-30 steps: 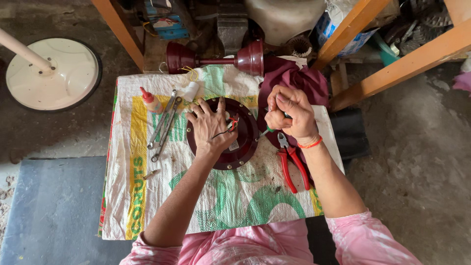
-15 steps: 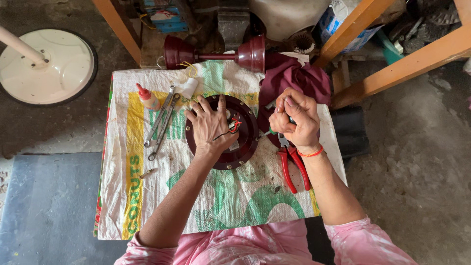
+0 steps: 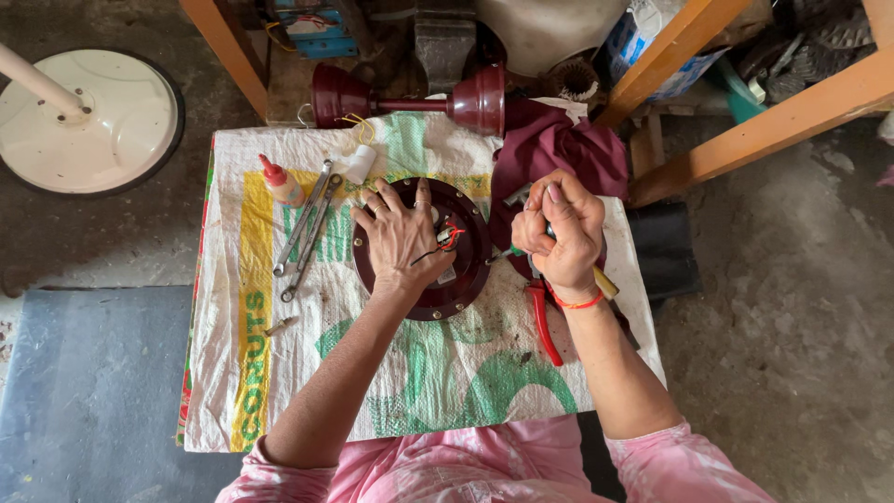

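Pressing left hand (image 3: 402,240), fingers spread, flat on round maroon metal motor housing (image 3: 466,279) beneath it; right hand (image 3: 559,237) fisted round yellow-handled screwdriver (image 3: 605,282) just beside. Risk: tip slipping, nicking red and black wires (image 3: 450,237) by left fingertips.

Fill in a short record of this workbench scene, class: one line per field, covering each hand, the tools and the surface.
Left hand: palm down, fingers spread on the round maroon metal motor disc
Right hand: closed grip on a yellow-handled tool, its tip hidden
Wires: red and black strands at the disc's centre
Pliers: red-handled pliers lying under the right wrist
Spanners: two grey metal spanners left of the disc
Bottle: small red-capped bottle
Surface: printed white woven sack
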